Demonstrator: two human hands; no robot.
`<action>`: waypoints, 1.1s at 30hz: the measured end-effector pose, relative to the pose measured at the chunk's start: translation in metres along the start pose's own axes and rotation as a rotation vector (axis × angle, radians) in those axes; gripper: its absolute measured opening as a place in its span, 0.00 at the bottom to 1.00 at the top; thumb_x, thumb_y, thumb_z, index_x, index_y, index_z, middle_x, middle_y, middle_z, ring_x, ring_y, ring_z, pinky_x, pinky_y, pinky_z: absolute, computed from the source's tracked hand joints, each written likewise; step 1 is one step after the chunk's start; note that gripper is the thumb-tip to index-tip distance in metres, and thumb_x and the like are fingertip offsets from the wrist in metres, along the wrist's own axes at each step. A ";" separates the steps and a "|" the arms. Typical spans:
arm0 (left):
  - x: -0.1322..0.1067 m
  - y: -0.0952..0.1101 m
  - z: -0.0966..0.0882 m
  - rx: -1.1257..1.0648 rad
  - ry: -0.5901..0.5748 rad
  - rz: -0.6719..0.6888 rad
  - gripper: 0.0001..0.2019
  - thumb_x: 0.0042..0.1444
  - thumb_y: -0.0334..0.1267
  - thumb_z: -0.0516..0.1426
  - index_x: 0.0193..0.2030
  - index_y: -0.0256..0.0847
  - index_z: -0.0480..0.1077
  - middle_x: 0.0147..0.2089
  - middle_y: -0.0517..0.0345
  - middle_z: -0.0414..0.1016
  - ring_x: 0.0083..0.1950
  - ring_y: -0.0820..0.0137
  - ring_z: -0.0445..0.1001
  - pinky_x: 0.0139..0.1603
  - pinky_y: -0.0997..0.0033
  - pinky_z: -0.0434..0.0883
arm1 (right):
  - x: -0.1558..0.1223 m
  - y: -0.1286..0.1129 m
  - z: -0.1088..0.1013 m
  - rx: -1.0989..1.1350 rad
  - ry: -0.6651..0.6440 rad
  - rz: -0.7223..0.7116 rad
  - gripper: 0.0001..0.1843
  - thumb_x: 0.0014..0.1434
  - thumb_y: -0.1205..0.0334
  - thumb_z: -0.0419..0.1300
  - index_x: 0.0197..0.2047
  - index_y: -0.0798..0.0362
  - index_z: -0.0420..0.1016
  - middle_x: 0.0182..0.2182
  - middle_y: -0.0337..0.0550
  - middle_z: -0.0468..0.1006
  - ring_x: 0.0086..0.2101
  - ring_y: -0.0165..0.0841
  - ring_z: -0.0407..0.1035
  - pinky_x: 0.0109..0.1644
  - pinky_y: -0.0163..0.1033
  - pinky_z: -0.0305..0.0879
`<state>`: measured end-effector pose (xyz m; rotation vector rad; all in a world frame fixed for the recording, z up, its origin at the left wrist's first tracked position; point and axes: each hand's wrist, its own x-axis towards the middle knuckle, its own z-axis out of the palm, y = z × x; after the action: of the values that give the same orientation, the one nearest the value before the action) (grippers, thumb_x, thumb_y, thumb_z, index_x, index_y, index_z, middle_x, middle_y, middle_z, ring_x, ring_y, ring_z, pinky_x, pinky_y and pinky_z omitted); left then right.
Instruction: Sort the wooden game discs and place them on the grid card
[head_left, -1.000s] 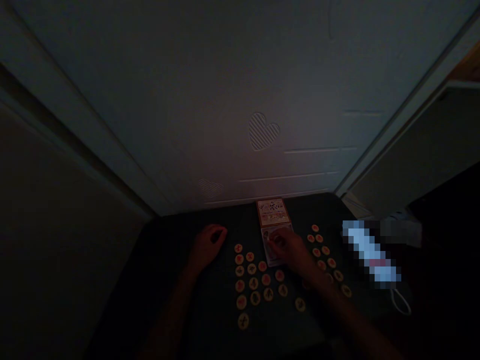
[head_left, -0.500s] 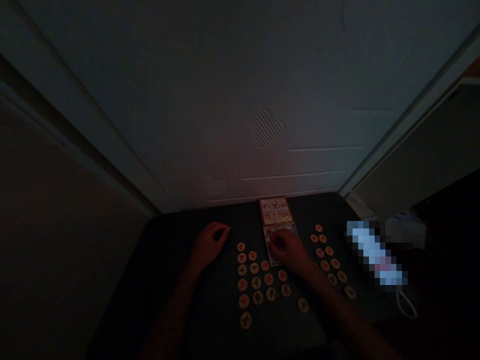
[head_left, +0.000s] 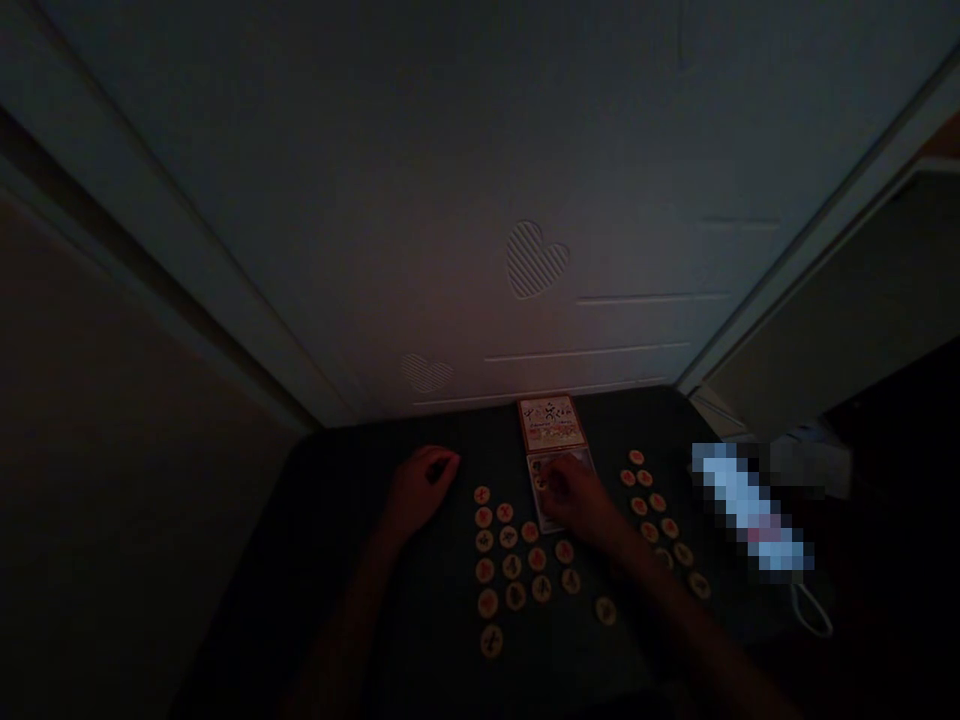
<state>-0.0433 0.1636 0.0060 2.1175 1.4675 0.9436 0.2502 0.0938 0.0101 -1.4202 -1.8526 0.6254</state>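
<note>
Well, by the table's (head_left: 427, 620) far edge: one open box (head_left: 553, 425); right hand (head_left: 574, 495) over its nearer half, fingers bunched, any pinch hidden from where I stand. Left hand (head_left: 424, 485), between box and far-left corner: fingers curled loosely toward thumb. Round discs (head_left: 535, 559), between box and near edge, others rightward: probably light, rigid, smooth; best pinched by rims.

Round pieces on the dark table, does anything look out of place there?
One round piece looks slightly stray: it lies near the right forearm, set off from the left-hand rows by a wider gap. The forearm may hide neighbours. Nothing looks plainly spilled or damaged, though the picture is dim.
</note>
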 end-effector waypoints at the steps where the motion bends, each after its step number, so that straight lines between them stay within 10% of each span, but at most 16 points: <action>1: 0.000 0.000 0.000 -0.002 0.002 0.003 0.12 0.63 0.48 0.55 0.40 0.45 0.77 0.42 0.55 0.80 0.44 0.64 0.78 0.46 0.63 0.74 | 0.000 0.000 0.000 -0.001 0.002 0.003 0.13 0.51 0.72 0.61 0.41 0.51 0.72 0.35 0.39 0.73 0.34 0.33 0.68 0.38 0.36 0.65; 33: 0.000 0.000 -0.001 0.005 -0.019 -0.009 0.12 0.64 0.48 0.55 0.40 0.45 0.77 0.43 0.54 0.80 0.45 0.63 0.78 0.46 0.63 0.75 | 0.003 -0.012 -0.008 0.028 -0.057 -0.026 0.11 0.56 0.72 0.62 0.42 0.51 0.73 0.38 0.41 0.73 0.37 0.33 0.69 0.43 0.38 0.66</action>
<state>-0.0440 0.1634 0.0071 2.1157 1.4702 0.9151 0.2482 0.0926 0.0247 -1.3712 -1.8960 0.6822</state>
